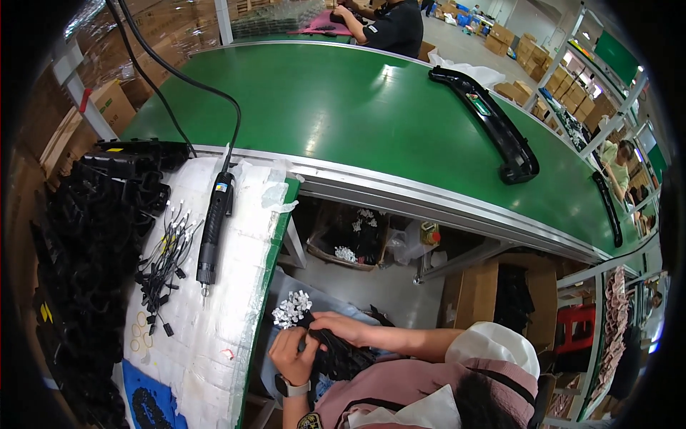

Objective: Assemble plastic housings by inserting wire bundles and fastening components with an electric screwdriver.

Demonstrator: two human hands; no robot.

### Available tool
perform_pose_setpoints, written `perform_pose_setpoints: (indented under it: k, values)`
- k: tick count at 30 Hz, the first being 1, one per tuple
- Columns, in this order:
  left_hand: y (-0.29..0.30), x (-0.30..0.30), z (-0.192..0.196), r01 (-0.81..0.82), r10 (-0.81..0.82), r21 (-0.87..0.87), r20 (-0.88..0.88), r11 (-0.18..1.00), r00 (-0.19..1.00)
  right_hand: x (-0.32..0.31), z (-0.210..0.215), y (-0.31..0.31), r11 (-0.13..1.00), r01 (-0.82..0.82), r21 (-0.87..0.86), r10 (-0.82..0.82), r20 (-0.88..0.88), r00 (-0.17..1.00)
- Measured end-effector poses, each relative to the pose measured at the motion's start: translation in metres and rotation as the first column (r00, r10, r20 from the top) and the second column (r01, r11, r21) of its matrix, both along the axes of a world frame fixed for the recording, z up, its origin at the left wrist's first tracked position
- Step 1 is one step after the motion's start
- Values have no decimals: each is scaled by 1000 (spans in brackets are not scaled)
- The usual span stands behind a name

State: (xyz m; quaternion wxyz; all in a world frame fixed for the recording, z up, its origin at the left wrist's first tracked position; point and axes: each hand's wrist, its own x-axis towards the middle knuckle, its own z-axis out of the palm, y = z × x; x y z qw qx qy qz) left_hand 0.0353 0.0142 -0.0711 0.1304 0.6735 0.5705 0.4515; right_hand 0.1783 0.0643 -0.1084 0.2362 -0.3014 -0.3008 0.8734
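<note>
In my lap is a bundle of thin black cables (337,355) with a cluster of white plug connectors (292,309) at its upper end. My left hand (291,354), a watch on its wrist, is closed around the cables just below the white plugs. From the right, my right hand (341,327) reaches over the same bundle, its fingers bent onto it. The fingertips of both hands are close together and partly hidden. Left of my hands, on the white-covered bench (236,322), lie a black electric screwdriver (212,229), a loose cable bunch (163,268) and several rubber bands (141,332).
Black plastic parts (78,257) are piled at the bench's left. A blue sheet (171,404) bears small black pieces. Beyond runs a green conveyor (321,107) with a metal edge, carrying long black curved parts (493,129). Cartons (477,297) stand below. Co-workers (396,28) sit farther off.
</note>
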Motion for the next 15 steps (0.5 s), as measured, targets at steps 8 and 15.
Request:
perform_pose_setpoints:
  k: [8,15]
  values:
    - [-8,12,-12,-197,197,60,4,979,980,-2,13,-2,992,48,-115,-28,165,986]
    - [-4,17,-12,-248,264,158,-89,956,960,-7,11,-7,989,105,-107,-84,182,980]
